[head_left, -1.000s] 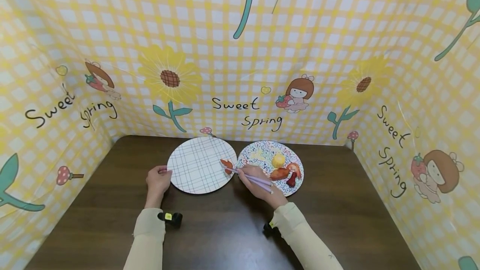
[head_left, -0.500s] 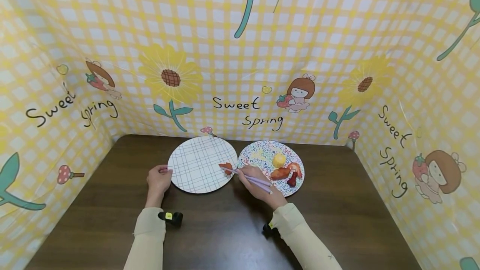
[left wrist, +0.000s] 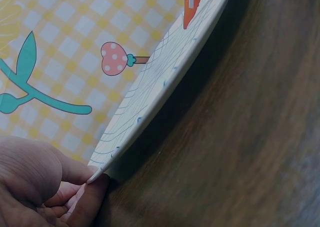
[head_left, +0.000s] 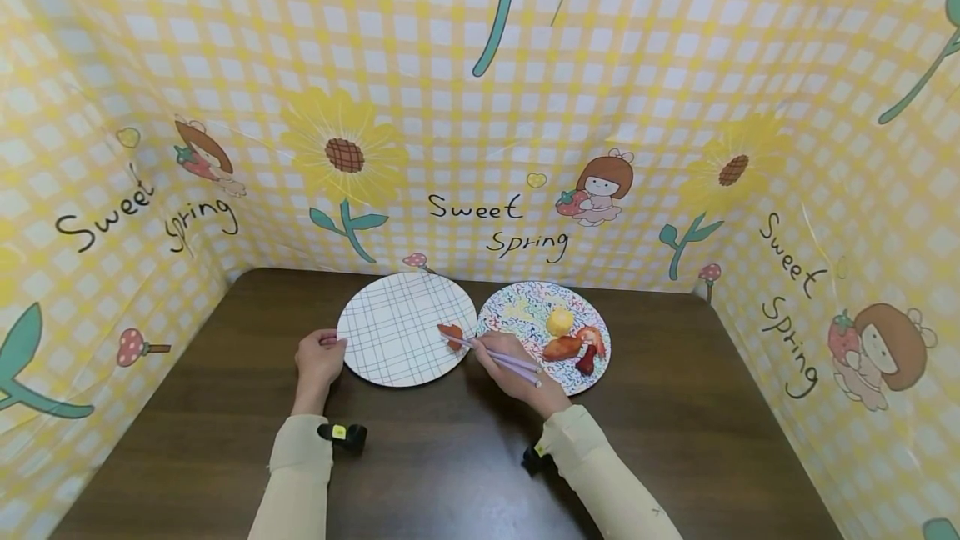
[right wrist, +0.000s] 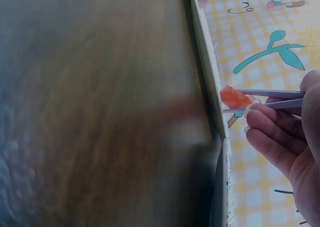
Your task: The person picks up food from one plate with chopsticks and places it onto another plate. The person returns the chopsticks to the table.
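Observation:
My left hand [head_left: 318, 359] pinches the left rim of a white plate with a blue line grid [head_left: 401, 332] between thumb and fingers, as the left wrist view shows up close. In my right hand [head_left: 510, 365] is a pair of pale purple chopsticks [right wrist: 275, 94]. Their tips are at an orange-red piece of food [head_left: 454, 330], over the right side of the grid plate. In the right wrist view this piece of food [right wrist: 234, 98] lies between the two sticks, right at the plate's rim.
Right of the grid plate, a speckled multicoloured plate [head_left: 498, 307] bears a yellow round piece [head_left: 559, 322], a browned wing-like piece [head_left: 562, 348], a shrimp [head_left: 591, 335] and a dark red piece [head_left: 587, 363]. Both plates are on a dark wooden table [head_left: 420, 457], with a checked cloth [head_left: 480, 132] behind.
The orange-red piece has tipped slightly, its left end a little lower than one second ago. Both hands keep their holds and places.

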Action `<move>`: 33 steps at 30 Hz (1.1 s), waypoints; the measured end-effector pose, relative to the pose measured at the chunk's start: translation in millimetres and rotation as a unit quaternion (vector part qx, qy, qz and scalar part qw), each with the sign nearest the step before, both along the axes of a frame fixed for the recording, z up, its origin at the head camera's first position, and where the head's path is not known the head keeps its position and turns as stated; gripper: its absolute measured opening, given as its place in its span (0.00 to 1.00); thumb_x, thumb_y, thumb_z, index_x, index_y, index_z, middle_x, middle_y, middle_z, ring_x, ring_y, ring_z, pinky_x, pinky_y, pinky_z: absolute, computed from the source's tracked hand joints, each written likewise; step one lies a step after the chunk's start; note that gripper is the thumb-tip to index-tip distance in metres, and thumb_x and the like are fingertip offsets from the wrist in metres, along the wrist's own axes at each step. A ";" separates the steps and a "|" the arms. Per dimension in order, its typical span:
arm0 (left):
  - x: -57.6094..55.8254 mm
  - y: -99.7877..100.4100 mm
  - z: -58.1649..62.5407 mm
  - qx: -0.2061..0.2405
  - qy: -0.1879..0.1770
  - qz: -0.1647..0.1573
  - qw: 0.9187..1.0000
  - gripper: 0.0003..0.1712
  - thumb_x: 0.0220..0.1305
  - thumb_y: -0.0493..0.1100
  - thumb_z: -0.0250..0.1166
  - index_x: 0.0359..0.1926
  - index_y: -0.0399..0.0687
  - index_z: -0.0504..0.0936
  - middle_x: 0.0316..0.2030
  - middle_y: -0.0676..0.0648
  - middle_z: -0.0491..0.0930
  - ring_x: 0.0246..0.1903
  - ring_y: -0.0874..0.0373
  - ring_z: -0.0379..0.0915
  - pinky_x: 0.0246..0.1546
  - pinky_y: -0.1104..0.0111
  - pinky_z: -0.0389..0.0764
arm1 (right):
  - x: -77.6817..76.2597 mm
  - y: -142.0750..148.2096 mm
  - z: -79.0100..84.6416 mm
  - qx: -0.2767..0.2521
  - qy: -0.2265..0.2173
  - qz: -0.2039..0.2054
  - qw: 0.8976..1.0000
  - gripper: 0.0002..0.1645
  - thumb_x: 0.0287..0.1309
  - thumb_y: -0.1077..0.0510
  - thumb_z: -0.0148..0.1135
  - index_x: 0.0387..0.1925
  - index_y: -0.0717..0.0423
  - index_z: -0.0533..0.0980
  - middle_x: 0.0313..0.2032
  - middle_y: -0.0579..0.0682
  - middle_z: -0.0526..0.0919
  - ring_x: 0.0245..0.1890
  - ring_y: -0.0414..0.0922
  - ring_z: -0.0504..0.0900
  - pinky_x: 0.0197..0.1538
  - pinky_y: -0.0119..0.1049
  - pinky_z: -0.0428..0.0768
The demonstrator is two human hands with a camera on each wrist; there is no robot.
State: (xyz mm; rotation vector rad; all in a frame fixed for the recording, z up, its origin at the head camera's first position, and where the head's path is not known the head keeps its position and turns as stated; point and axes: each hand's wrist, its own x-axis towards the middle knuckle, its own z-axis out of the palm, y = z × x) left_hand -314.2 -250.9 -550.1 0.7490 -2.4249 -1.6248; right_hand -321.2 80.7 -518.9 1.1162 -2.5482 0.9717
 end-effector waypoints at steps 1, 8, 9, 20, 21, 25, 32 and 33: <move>-0.3 -0.1 -0.1 0.000 0.000 -0.001 1.000 0.22 0.73 0.39 0.57 0.62 0.28 0.73 0.56 0.31 0.74 0.56 0.39 0.71 0.57 0.51 0.74 | -0.5 -0.1 -0.7 -0.002 -0.001 0.002 1.000 0.18 0.73 0.63 0.54 0.27 0.64 0.81 0.22 0.47 0.78 0.25 0.40 0.72 0.33 0.32 0.74; -0.1 -0.1 -1.0 -0.002 -0.001 -0.001 1.000 0.22 0.73 0.39 0.57 0.62 0.28 0.73 0.56 0.30 0.74 0.57 0.38 0.71 0.59 0.49 0.74 | -3.0 -2.5 -1.9 -0.010 -0.017 0.015 1.000 0.20 0.74 0.63 0.53 0.25 0.64 0.79 0.19 0.42 0.69 0.23 0.39 0.68 0.29 0.29 0.68; 0.0 0.0 -1.3 -0.001 -0.002 0.000 1.000 0.22 0.73 0.39 0.57 0.62 0.29 0.73 0.56 0.30 0.74 0.57 0.39 0.71 0.59 0.49 0.74 | -4.1 -2.8 -2.6 -0.013 -0.016 0.018 1.000 0.20 0.74 0.63 0.53 0.24 0.63 0.78 0.19 0.42 0.68 0.22 0.39 0.67 0.28 0.29 0.68; 1.1 -0.5 -1.1 0.001 -0.007 -0.006 1.000 0.23 0.74 0.40 0.56 0.63 0.29 0.72 0.57 0.31 0.73 0.57 0.39 0.71 0.60 0.48 0.74 | -9.7 -9.8 -3.1 0.016 -0.008 -0.013 1.000 0.23 0.74 0.61 0.54 0.21 0.62 0.78 0.18 0.39 0.67 0.22 0.39 0.68 0.33 0.31 0.71; 0.9 -0.6 -0.7 0.000 -0.007 -0.007 1.000 0.23 0.74 0.40 0.57 0.63 0.29 0.72 0.57 0.31 0.73 0.57 0.39 0.71 0.59 0.48 0.74 | -10.0 -10.0 -2.7 0.015 -0.015 -0.016 1.000 0.23 0.75 0.60 0.54 0.20 0.62 0.77 0.18 0.39 0.67 0.22 0.39 0.68 0.32 0.31 0.71; 0.3 -0.1 0.0 -0.005 -0.003 -0.007 1.000 0.23 0.74 0.39 0.57 0.63 0.28 0.72 0.56 0.30 0.74 0.57 0.38 0.71 0.59 0.48 0.74 | -9.7 -8.6 -2.4 0.001 -0.045 -0.024 0.999 0.22 0.74 0.60 0.55 0.22 0.62 0.77 0.18 0.40 0.68 0.23 0.40 0.68 0.31 0.31 0.70; 0.8 -0.1 0.6 -0.006 -0.003 -0.002 1.000 0.22 0.73 0.39 0.57 0.62 0.29 0.73 0.56 0.30 0.74 0.57 0.38 0.71 0.60 0.49 0.74 | -9.4 -7.4 -3.3 0.005 -0.042 -0.025 0.999 0.22 0.75 0.58 0.53 0.23 0.62 0.79 0.19 0.40 0.70 0.24 0.40 0.70 0.32 0.36 0.74; 0.8 -0.2 0.8 -0.006 -0.003 -0.002 1.000 0.22 0.73 0.39 0.57 0.62 0.29 0.73 0.56 0.30 0.74 0.58 0.38 0.71 0.60 0.49 0.74 | -9.3 -7.2 -3.6 0.006 -0.040 -0.025 0.999 0.23 0.75 0.58 0.53 0.23 0.62 0.79 0.19 0.40 0.71 0.24 0.40 0.70 0.33 0.37 0.75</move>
